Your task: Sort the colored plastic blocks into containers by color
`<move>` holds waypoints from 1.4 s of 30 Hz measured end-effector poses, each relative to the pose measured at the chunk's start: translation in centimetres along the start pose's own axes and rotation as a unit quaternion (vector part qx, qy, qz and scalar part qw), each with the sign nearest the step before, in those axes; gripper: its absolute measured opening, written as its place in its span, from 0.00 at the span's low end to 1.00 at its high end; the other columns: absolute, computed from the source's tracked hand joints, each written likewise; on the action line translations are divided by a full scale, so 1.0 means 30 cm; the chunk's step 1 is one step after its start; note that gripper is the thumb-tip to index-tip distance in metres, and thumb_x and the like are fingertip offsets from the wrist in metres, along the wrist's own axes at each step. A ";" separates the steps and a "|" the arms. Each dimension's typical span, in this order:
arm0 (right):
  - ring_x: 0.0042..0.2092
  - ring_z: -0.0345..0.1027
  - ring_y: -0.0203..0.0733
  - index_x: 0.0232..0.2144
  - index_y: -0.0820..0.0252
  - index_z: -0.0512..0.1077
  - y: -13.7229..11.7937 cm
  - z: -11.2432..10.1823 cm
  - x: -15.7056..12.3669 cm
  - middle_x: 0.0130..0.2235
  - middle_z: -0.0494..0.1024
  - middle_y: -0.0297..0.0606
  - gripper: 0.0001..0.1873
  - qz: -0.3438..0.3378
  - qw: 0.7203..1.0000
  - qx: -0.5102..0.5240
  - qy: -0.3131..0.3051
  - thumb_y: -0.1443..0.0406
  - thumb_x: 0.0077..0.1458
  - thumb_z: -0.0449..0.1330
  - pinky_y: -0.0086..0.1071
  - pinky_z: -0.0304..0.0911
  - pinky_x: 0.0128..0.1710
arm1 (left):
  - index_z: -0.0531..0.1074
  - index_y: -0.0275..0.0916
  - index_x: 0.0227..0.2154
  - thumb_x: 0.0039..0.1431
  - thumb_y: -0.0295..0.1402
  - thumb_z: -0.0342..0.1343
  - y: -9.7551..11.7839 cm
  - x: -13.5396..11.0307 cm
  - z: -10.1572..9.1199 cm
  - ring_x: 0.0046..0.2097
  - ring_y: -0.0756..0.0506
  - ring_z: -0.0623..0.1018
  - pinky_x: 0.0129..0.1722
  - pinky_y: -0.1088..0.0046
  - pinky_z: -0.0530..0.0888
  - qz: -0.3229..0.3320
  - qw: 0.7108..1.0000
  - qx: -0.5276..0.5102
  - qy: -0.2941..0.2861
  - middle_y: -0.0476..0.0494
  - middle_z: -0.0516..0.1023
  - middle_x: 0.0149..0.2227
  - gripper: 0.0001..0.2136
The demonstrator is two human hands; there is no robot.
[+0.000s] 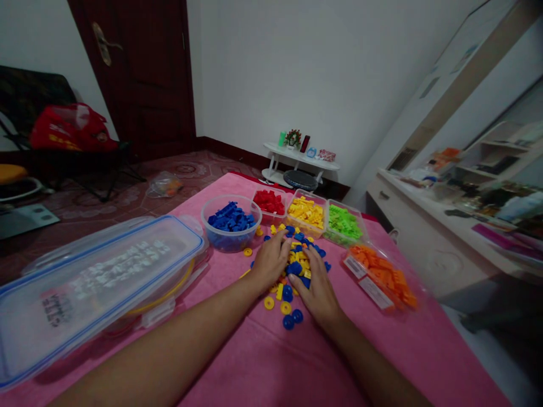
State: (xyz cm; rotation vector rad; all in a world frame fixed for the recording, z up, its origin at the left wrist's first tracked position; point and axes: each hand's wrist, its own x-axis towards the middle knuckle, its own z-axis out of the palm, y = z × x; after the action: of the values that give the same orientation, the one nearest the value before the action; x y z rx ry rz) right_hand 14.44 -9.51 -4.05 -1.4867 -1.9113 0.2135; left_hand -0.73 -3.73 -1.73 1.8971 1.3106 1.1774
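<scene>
A loose pile of small blue and yellow plastic pieces lies on the pink cloth. My left hand rests flat on the pile's left side, fingers stretched out toward the bowl. My right hand lies flat on the pile's right side, fingers spread over the pieces. Neither hand visibly grips a piece. Just beyond the pile stands a round clear bowl of blue pieces. Behind it sit clear tubs of red pieces, yellow pieces and green pieces. A tub of orange pieces lies to the right.
A large clear lidded box with blue clips fills the cloth's left side. A white dresser stands close on the right. A small white table, a dark door and a chair with a red bag stand further back.
</scene>
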 end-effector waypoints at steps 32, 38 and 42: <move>0.42 0.73 0.42 0.38 0.57 0.78 -0.068 -0.049 0.256 0.41 0.80 0.38 0.16 -0.013 0.995 0.010 -0.095 0.71 0.45 0.62 0.34 0.64 0.45 | 0.73 0.36 0.40 0.45 0.15 0.49 -0.047 0.023 0.001 0.42 0.47 0.77 0.45 0.69 0.74 0.014 0.998 -0.033 0.049 0.44 0.79 0.41 0.20; 0.32 0.70 0.39 0.39 0.60 0.75 -0.038 -0.057 0.264 0.32 0.78 0.36 0.15 0.064 0.998 -0.022 -0.004 0.66 0.48 0.57 0.31 0.63 0.34 | 0.75 0.39 0.40 0.49 0.20 0.51 -0.038 0.010 0.000 0.40 0.47 0.77 0.45 0.69 0.72 0.011 0.999 0.039 0.010 0.47 0.80 0.38 0.17; 0.40 0.71 0.42 0.43 0.56 0.76 -0.008 -0.064 0.257 0.42 0.78 0.39 0.18 0.067 0.993 -0.095 -0.026 0.65 0.49 0.55 0.33 0.63 0.40 | 0.77 0.42 0.38 0.50 0.25 0.53 -0.005 -0.010 -0.012 0.44 0.44 0.75 0.50 0.63 0.68 0.063 0.988 0.140 -0.004 0.47 0.80 0.39 0.13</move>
State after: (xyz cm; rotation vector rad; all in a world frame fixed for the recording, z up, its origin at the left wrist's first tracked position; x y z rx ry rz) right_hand 14.63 -3.16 0.74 -1.7544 -1.9177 0.1350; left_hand -1.17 -3.97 -1.77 2.2094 1.4324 1.0904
